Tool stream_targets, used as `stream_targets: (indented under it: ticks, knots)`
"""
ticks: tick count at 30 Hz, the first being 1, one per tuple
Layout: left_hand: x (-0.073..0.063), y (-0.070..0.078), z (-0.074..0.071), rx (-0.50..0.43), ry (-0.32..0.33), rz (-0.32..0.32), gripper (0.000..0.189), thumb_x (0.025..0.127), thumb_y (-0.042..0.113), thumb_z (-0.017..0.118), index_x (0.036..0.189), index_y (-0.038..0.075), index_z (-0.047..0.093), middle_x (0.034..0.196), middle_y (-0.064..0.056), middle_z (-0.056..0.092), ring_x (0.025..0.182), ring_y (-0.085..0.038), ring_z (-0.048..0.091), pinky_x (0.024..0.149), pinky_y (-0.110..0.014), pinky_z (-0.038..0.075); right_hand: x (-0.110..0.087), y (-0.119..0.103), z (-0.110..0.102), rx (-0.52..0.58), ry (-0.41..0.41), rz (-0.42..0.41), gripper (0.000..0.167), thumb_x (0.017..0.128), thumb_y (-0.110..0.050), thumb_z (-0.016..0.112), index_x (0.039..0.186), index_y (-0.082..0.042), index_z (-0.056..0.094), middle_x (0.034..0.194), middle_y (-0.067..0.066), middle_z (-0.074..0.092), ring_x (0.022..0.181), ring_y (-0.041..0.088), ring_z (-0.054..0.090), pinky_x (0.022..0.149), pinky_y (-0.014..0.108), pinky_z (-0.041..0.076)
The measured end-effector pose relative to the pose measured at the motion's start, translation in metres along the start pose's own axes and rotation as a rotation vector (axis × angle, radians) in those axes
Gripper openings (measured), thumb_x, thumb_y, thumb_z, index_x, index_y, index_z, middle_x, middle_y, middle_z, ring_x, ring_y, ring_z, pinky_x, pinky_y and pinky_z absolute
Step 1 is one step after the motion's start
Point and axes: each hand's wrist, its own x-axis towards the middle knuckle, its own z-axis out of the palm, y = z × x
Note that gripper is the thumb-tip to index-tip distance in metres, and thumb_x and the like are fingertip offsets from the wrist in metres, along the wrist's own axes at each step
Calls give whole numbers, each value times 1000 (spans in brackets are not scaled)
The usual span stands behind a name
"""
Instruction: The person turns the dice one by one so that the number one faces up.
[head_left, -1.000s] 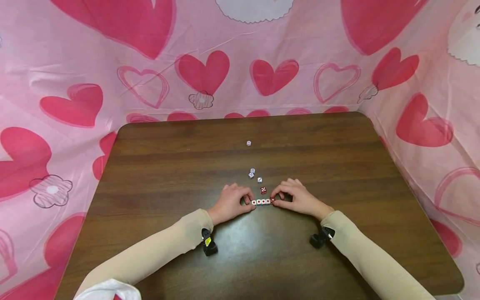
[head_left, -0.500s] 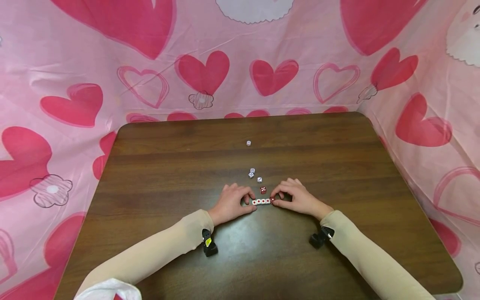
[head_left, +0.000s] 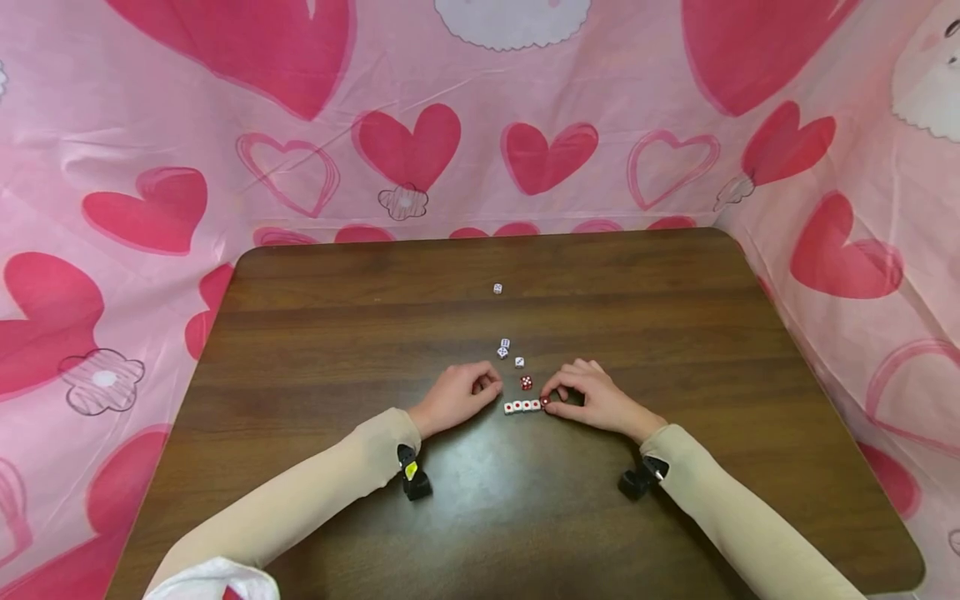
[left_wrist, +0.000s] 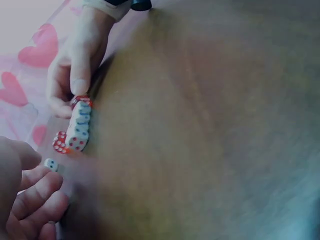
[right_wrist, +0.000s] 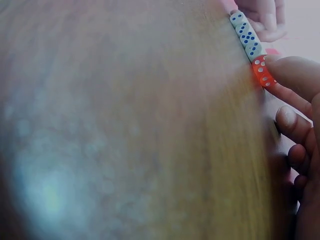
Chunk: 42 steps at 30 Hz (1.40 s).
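Note:
Several white dice (head_left: pixel 517 406) lie side by side in a row, red single pips facing up. At the row's right end sits a red die (head_left: pixel 545 402); my right hand (head_left: pixel 596 398) pinches it between thumb and forefinger. The right wrist view shows this red die (right_wrist: pixel 263 74) touching the last white die (right_wrist: pixel 254 50). My left hand (head_left: pixel 456 398) is just left of the row, apart from it, fingers loosely curled around nothing. Another red die (head_left: pixel 527 382) lies alone behind the row; in the left wrist view this loose red die (left_wrist: pixel 60 142) appears beside the row's near end.
Behind the loose red die are a white die (head_left: pixel 520 362), then two white dice (head_left: pixel 504 347) close together. One more white die (head_left: pixel 498 288) lies farther back. All rest on a brown wooden table (head_left: pixel 337 333), with a pink heart-patterned cloth (head_left: pixel 480 158) around its back and sides.
My left hand has let go of the row's left end and drawn back to the left. The right hand keeps its pinch on the red die, and the row stays in place.

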Motion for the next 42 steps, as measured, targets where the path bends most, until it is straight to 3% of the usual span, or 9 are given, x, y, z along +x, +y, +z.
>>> stream_targets:
  ticks: [6,11,19,23,31,38,42]
  knots:
    - [9,1,-10,-2,18,-36,4,99,14,70,98,12,72,84,4,69,74,-7,59,72,-26,50,0,-1,1,1,0,-5,16,90,-25,82,102,-29,73,81,-14,53,81,6,41,79,33,27]
    - [22,-2,-13,27,76,-67,3,98,14,71,99,11,72,87,2,69,77,-10,60,74,-30,50,0,-4,-1,8,-5,7,15,90,-25,82,102,-29,73,81,-14,53,80,7,41,79,33,27]
    - [40,-2,-7,111,111,-165,17,100,30,72,103,13,69,91,2,67,82,-15,62,77,-36,50,-1,-3,-1,-8,-20,29,15,91,-27,82,102,-30,73,82,-16,52,81,5,40,79,32,27]
    - [44,-1,-6,141,120,-184,20,100,34,71,103,15,69,91,3,67,81,-15,63,74,-37,50,-1,-3,-1,-1,-20,33,15,91,-27,82,103,-31,72,82,-16,52,80,5,39,80,33,26]
    - [44,-1,-8,136,95,-177,15,94,22,78,101,12,68,89,0,64,81,-17,60,74,-36,48,0,-1,-1,5,-18,30,15,91,-27,81,103,-31,73,82,-17,52,80,5,39,80,33,26]
    - [43,-7,-9,94,111,-127,13,98,21,74,99,9,68,86,-2,64,79,-18,59,76,-35,48,0,-1,-1,1,-16,31,15,91,-27,81,102,-31,73,82,-17,52,81,5,40,80,33,26]
    - [40,-9,-10,74,107,-107,13,94,14,77,100,7,68,86,-4,63,79,-19,58,78,-36,49,0,-2,-1,7,-18,32,15,91,-27,82,102,-31,73,82,-17,52,81,5,40,81,34,26]
